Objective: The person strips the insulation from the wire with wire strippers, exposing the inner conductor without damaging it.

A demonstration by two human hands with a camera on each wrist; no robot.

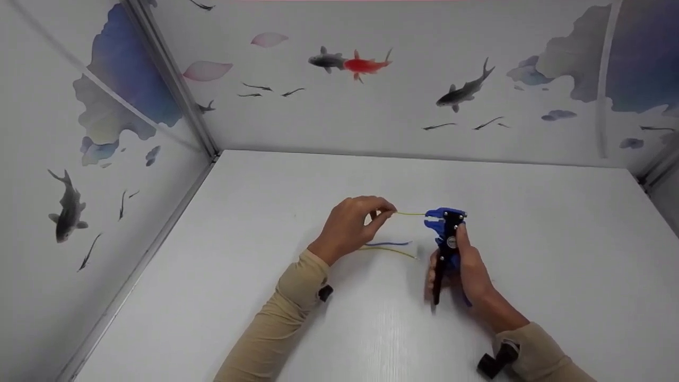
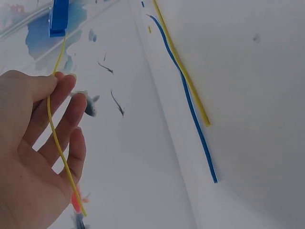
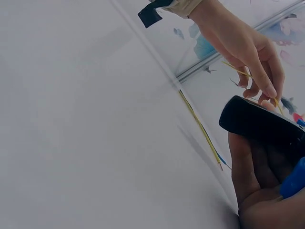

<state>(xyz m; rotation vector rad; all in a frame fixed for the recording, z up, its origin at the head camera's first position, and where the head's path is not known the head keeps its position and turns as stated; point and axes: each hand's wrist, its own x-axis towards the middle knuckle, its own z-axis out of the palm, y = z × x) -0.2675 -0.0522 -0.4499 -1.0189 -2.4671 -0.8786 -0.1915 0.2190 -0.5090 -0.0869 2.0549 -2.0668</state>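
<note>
Between thumb and fingertip, my left hand (image 1: 347, 225) pinches a thin yellow wire (image 1: 409, 214). Its far end meets the blue jaws of a wire stripper (image 1: 448, 228); how deep it sits in them is hidden. The wire's other end trails across the left palm in the left wrist view. My right hand (image 1: 475, 270) grips the stripper upright by its handles, and its black handle (image 3: 262, 121) shows close in the right wrist view. Below the left hand, a blue wire (image 1: 390, 243) and another yellow wire (image 1: 392, 250) lie side by side on the table.
The white tabletop (image 1: 212, 297) runs back to a white wall (image 1: 371, 122) printed with fish and petals. A similar panel (image 1: 32, 185) stands along the left edge. Small black devices sit at both wrists, the right one (image 1: 497, 361) near the front.
</note>
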